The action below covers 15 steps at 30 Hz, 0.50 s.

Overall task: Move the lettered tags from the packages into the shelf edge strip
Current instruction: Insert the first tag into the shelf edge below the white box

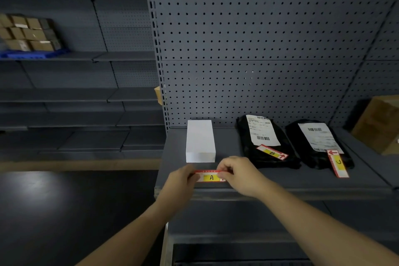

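Observation:
A red and yellow tag marked A is held flat between both hands just above the front of the grey shelf. My left hand pinches its left end and my right hand pinches its right end. The shelf edge strip runs along the shelf front below the tag. A white box stands behind the tag. To the right lie two black packages: the middle one carries a tag marked B, the right one carries a tag marked C.
A grey pegboard back panel rises behind the shelf. A brown cardboard box sits at the far right. On the left aisle shelving, stacked cartons rest on a blue tray. The dark floor lies lower left.

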Each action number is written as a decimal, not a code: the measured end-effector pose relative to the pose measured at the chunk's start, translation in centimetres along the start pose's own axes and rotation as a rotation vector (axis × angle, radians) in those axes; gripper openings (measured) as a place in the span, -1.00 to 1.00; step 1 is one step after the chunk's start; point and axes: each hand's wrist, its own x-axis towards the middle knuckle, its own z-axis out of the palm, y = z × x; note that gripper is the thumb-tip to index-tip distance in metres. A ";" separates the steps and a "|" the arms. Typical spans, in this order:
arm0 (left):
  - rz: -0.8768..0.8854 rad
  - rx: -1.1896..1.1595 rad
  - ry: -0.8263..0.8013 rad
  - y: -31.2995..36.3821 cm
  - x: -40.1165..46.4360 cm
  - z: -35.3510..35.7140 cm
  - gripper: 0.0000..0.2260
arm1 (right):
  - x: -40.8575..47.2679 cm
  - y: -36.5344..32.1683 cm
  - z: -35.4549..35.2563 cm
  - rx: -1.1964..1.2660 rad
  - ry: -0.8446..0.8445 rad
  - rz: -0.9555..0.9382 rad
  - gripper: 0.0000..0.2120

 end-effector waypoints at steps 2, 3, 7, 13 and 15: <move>0.004 -0.034 0.060 -0.2 -0.9 0.4 -0.95 | -0.4 0.4 0.0 0.013 0.015 0.008 -0.92; 0.007 -0.053 0.074 -0.6 -1.4 0.7 -0.97 | -0.6 0.6 0.0 0.027 0.023 0.013 -0.92; 0.173 0.039 0.123 -3.1 -3.3 2.3 -0.88 | -1.6 1.4 0.1 0.086 0.040 0.041 -0.88; 0.498 0.463 0.154 -6.9 -4.0 4.7 -0.40 | -2.7 1.6 0.8 0.115 0.072 0.049 -0.86; 0.537 0.492 0.202 -7.2 -3.9 5.0 -0.36 | -2.8 1.4 0.9 0.129 0.084 0.049 -0.86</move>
